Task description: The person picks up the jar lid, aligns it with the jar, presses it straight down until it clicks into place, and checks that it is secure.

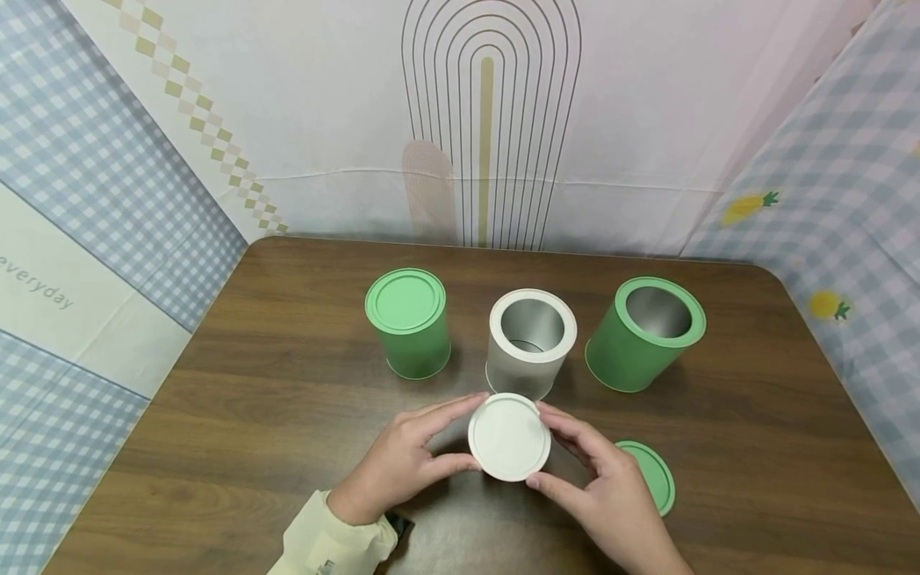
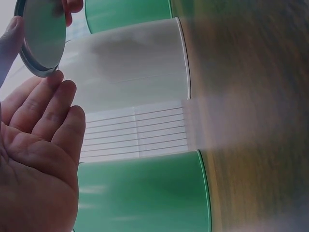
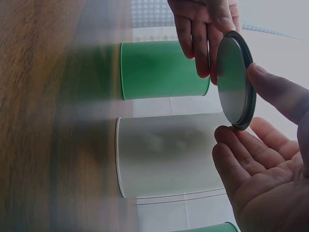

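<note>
Between both hands a round white lid (image 1: 509, 438) is held up, its top toward the head camera. My left hand (image 1: 413, 455) grips its left rim with thumb and fingertips, while my right hand (image 1: 600, 471) pinches the right rim. In the wrist views the lid's shiny metal underside (image 3: 231, 79) shows. Just beyond the lid stands the white can (image 1: 528, 375), upright and uncovered, its silver inside visible. The lid overlaps the can's lower front in the head view.
A green can with its lid on (image 1: 413, 335) stands left of the white can. To the right is an uncovered green can (image 1: 628, 347). A loose green lid (image 1: 652, 479) lies on the brown table (image 1: 237, 423), partly behind my right hand. Patterned cloth (image 1: 345, 104) hangs behind.
</note>
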{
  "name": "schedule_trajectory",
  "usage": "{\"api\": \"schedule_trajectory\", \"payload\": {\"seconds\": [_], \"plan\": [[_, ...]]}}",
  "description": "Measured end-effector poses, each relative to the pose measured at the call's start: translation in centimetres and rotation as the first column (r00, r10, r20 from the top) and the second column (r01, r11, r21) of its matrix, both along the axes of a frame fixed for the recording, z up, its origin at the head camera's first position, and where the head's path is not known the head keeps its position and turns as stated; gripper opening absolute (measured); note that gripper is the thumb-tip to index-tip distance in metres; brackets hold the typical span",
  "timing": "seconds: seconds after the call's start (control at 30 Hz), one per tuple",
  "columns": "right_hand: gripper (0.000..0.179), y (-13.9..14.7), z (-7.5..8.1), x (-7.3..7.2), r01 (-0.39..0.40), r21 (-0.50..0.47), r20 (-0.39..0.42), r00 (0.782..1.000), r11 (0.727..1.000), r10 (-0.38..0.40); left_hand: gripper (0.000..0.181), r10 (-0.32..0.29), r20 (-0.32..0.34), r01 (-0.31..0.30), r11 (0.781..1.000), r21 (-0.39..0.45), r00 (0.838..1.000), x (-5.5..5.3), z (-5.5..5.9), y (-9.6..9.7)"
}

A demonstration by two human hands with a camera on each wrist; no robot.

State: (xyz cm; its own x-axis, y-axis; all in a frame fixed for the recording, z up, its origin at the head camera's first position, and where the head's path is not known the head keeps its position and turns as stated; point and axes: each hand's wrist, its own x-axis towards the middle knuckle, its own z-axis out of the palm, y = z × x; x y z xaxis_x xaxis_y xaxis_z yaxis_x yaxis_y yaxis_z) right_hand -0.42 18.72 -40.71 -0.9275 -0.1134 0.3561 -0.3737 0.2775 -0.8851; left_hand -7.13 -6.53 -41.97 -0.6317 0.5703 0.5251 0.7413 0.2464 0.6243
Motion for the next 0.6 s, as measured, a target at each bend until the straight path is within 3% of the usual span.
{"api": "schedule_trajectory", "payload": {"seconds": [0.6], "plan": [[0.067,-0.07,-0.14,-0.01,0.006,0.002,0.002,1.000,1.000,-0.006,0.072,-0.009,0.017,0.009,1.000,0.009,1.000,-0.17,-0.23,-0.07]]}}
